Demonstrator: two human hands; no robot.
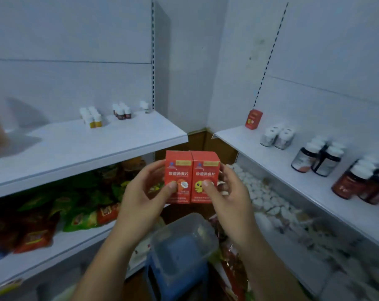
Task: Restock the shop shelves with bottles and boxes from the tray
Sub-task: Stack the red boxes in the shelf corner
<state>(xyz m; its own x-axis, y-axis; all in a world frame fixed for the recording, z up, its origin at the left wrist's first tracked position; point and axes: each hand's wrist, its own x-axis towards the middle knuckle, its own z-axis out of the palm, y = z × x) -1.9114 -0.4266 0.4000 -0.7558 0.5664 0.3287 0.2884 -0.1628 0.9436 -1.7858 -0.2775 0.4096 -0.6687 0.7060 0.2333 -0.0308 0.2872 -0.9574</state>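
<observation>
Two red boxes stand side by side in mid-air in front of me, upright, labels facing me. My left hand [140,192] grips the left red box [178,168] with its thumb on the front. My right hand [227,192] grips the right red box [204,168] the same way. Below them a clear plastic tray [184,242] rests on a blue stool [175,279]; it looks bare inside. A third red box [253,119] stands at the back of the right shelf [234,135].
The left shelf [86,146] carries small white-capped bottles [92,117] and dark bottles [122,111] near its back. Along the right shelf stand white bottles [276,136] and dark bottles [319,157]. Snack bags [64,205] fill the lower left shelf; white packets [262,196] fill the lower right.
</observation>
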